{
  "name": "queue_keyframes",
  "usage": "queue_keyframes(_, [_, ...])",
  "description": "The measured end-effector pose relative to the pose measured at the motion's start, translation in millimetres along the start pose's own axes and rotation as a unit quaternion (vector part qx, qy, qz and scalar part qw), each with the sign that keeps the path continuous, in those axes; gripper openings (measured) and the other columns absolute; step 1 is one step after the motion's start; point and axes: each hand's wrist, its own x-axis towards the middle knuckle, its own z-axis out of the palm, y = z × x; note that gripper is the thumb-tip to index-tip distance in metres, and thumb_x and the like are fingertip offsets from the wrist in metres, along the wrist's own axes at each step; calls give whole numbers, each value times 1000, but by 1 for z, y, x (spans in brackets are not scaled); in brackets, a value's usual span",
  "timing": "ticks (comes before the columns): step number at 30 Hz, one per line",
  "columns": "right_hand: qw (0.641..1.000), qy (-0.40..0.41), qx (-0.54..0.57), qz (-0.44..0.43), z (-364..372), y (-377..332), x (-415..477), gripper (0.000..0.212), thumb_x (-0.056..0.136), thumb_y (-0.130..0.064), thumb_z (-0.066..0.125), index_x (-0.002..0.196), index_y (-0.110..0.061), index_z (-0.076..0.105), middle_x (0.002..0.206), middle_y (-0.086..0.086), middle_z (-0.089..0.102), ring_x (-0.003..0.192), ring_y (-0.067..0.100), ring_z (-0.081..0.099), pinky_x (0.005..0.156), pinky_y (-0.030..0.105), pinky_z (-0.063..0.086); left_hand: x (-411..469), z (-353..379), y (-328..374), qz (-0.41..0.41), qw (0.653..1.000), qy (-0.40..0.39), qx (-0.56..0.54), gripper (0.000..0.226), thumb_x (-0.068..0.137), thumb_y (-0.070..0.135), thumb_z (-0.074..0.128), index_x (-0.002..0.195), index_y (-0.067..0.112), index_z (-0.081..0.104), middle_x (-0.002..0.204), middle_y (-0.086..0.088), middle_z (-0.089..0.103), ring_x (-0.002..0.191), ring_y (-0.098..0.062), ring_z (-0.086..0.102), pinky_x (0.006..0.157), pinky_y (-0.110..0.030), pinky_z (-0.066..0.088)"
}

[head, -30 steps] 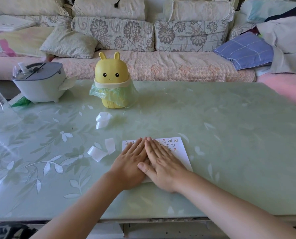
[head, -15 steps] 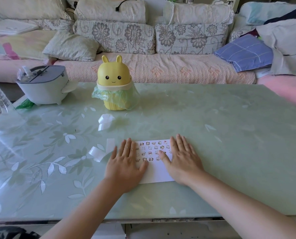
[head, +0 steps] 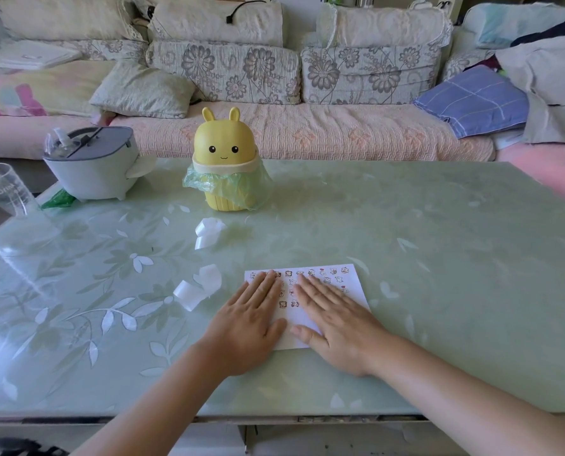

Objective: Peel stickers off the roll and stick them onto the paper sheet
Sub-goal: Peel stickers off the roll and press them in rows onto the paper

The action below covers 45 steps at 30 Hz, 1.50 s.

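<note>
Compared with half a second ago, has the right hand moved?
Yes. The right hand slid left across the paper sheet, toward the left hand.

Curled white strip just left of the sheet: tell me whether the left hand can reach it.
Probably yes. The curled white strip lies on the table just beside the left hand, which rests flat on the paper sheet, holding nothing; nothing stands between them.
</note>
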Motion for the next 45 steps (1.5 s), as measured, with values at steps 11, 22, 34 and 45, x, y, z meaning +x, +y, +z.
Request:
queue_keyframes(11, [991,58,19,118,-20,14,8,70,99,-61,27,158,-24,17,167,0,-2,153,18,2,123,39,5,3,-24,1,0,995,81,-60,64,92,53,33,149,25,34,153,8,36,142,-14,30,113,-29,25])
queue_keyframes(22, [978,126,169,5,-48,-58,77,46,93,-29,56,139,-32,49,135,-14,44,106,14,57,89,32,47,-6,-73,-67,-68,993,92,-13,72,67,65,66,135,46,48,134,13,49,119,-16,45,91,-34,43])
queue_keyframes(34, [986,109,125,8,-63,-71,170,69,91,-28,59,152,-40,28,154,-6,28,133,21,42,102,37,44,-5,-73,-123,-148,973,-2,-174,17,87,20,66,99,32,68,103,6,56,93,-12,54,79,-23,44])
queue_keyframes(45, [990,80,114,33,-58,-93,236,32,91,-14,58,119,-21,70,126,3,61,119,22,56,98,28,44,-6,-84,-150,-179,931,166,-270,25,89,9,64,110,22,68,101,7,56,89,-9,60,77,-12,40])
